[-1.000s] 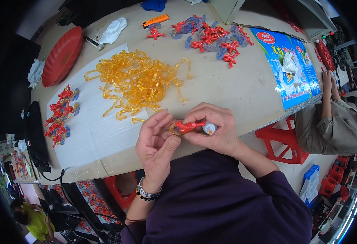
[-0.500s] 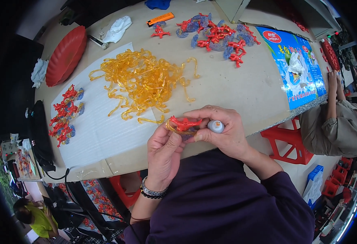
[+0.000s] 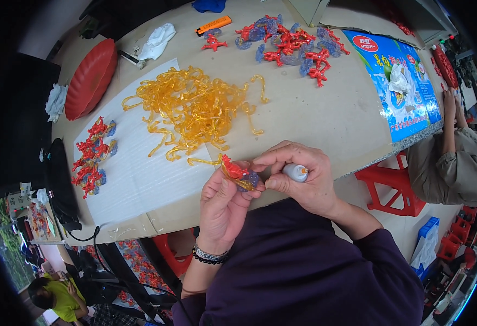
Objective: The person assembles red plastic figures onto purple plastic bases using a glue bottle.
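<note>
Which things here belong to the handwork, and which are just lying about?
Likely in the job:
red-purple figure, left hand
white bottle, right hand
yellow pieces
left figure cluster
far figure pile

Apparently lying about:
red tray
orange object
crumpled tissue
blue cloth

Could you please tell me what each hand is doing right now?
Left hand: closed, holding a red and purple figure.
Right hand: closed around a small white bottle.

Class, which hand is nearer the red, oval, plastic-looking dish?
Left: the left hand is below and right of the dish; the right hand is farther right.
</note>
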The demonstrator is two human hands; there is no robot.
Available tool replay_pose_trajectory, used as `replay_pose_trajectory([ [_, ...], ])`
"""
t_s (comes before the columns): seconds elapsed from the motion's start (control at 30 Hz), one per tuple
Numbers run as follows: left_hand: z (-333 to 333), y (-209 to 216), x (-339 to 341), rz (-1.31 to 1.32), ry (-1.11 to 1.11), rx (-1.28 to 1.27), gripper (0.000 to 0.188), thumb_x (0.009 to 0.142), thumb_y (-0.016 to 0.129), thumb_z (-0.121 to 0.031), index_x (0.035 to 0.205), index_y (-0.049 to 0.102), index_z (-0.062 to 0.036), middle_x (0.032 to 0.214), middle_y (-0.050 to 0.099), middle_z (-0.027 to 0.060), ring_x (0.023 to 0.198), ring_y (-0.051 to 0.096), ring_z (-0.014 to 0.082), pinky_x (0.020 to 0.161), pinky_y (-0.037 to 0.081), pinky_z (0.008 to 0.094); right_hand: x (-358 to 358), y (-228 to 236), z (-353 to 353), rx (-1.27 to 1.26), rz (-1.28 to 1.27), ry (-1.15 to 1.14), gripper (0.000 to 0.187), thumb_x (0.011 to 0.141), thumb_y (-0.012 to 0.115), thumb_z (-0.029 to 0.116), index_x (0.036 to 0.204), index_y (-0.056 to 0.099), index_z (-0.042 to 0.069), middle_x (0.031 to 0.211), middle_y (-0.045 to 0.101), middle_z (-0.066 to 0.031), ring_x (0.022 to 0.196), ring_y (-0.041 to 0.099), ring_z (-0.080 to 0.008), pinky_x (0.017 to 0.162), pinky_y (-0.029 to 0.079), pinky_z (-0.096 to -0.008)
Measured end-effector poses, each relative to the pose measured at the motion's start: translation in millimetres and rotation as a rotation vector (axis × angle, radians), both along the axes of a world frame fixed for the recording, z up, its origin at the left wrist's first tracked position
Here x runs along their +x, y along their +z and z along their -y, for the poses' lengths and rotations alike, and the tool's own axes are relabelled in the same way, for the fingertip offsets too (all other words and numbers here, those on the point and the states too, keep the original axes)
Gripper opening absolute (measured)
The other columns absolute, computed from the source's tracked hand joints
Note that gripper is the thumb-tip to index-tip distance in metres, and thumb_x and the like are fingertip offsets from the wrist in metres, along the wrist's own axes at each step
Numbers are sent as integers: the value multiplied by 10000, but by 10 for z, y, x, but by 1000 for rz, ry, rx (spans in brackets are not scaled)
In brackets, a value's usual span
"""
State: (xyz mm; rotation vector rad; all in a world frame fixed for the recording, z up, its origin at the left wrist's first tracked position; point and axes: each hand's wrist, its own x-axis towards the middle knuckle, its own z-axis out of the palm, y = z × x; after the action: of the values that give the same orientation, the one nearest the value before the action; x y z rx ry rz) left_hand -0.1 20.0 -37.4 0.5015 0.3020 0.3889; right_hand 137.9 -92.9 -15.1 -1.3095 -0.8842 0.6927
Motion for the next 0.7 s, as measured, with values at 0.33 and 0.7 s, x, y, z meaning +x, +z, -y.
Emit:
replay_pose_trajectory([
  [0.33,3,160,-4,-98,43,-215,277,958,538,-222,1134,553,-9,1078,576,97,953,565,192,835,482,314,-24,-68,-62,185,345,-120,257,729,767,49,974,693,29,918,647,-106,774,623,-171,653,506,-263],
  [0.7,82,337,-35,-217,105,-389,243,964,525,-242,1137,561,-75,1097,587,20,1002,525,136,904,420,309,-15,-80,-310,376,1002,-131,378,670,781,157,1020,695,43,873,642,-92,613,578,-187,489,423,-272],
])
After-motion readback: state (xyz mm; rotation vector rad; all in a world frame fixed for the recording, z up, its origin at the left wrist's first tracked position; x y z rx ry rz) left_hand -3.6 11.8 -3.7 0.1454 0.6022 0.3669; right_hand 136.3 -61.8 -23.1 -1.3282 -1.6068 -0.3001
